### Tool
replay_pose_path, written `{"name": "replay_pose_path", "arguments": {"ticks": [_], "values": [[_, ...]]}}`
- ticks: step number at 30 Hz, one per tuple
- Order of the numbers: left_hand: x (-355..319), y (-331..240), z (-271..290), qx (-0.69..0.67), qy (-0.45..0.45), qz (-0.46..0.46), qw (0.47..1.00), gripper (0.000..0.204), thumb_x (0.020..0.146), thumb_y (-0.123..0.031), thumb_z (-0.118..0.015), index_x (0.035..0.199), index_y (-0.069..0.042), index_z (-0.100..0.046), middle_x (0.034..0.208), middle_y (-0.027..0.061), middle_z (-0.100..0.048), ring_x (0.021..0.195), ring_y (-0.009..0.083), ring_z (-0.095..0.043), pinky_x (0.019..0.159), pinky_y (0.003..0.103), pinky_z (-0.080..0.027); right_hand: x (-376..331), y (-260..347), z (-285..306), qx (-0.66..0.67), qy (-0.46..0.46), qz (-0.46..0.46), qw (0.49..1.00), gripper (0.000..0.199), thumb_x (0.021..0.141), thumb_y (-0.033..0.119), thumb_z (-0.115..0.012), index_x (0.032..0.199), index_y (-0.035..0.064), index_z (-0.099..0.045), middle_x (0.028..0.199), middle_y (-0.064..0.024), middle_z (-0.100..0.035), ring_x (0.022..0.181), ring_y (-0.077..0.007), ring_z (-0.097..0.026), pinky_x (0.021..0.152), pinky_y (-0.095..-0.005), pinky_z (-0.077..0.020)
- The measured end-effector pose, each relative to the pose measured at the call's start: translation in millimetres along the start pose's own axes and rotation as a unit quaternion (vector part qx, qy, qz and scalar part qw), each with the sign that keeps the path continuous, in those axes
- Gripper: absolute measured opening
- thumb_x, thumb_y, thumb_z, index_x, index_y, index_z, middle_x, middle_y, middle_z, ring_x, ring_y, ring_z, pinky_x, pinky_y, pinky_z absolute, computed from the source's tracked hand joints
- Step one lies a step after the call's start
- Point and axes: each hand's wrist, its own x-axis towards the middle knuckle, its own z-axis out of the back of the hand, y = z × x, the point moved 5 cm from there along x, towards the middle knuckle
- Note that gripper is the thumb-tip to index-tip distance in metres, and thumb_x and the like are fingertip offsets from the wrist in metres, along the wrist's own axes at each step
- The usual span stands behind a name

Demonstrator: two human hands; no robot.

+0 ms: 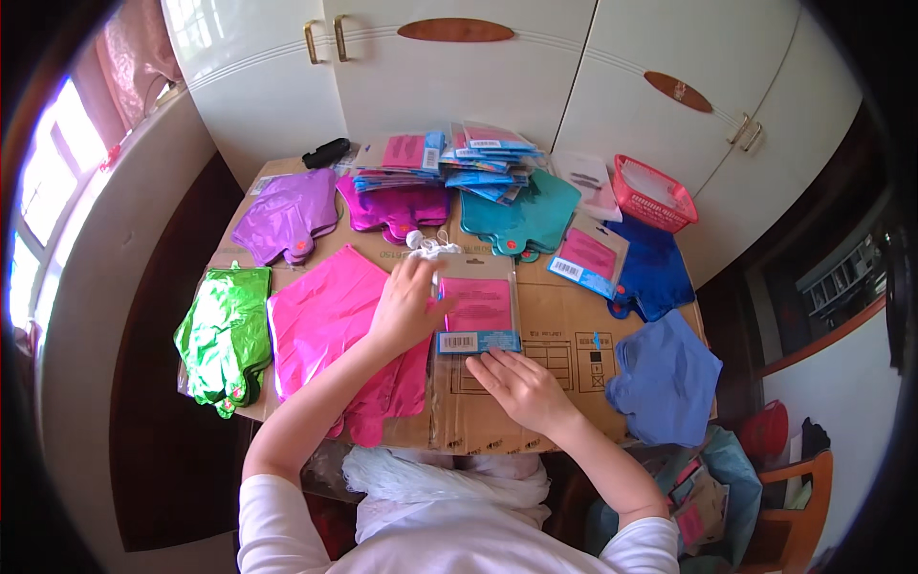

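Clear packet lies flat on the cardboard, right of the pink foil sheets, its blue-and-white label strip nearest the wearer. Right hand: fingers together, laid flat at the packet's lower edge, clamped on nothing visible. Left hand: thumb spread from bent fingers over the upper left edge, close by the white cord — blurred, so contact with either cannot be told. Handling, in this inspector's judgement: keep the lower edge steady under light, flat fingers, smooth the film without creasing it, and keep the cord clear. Containers: the packet shows a folded pink piece; a second packet, to the right, likewise. Pink basket at the back right — pale contents, not identifiable. Blue-green bag, lower right, holds several packets, partly hidden.
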Motion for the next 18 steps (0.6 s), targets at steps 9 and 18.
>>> {"name": "replay_pose_path", "arguments": {"ticks": [9,18], "values": [[-68.1,-25.8,3.0,0.082,0.171,-0.148,0.971,0.024,0.076,-0.020,-0.071,0.097,-0.010,-0.064,0.093,0.0025,-0.060,0.088,0.0226,-0.057,0.078,0.038,-0.044,-19.0,-28.4,-2.0,0.129,-0.019,-0.164,0.978,0.024,0.075,0.013,-0.072,0.096,0.0067,-0.063,0.094,-0.0054,-0.062,0.091,-0.0225,-0.058,0.081,-0.0367,-0.0460],[-61.8,-37.4,1.2,0.058,0.129,-0.130,0.981,0.011,0.079,-0.020,-0.068,0.083,-0.009,-0.066,0.085,0.0029,-0.060,0.083,0.0217,-0.056,0.075,0.034,-0.044,-11.1,-35.6,1.1,0.141,-0.029,-0.165,0.976,0.017,0.073,0.014,-0.074,0.086,0.0087,-0.066,0.082,-0.0028,-0.063,0.085,-0.0228,-0.058,0.076,-0.0358,-0.0462]]}}
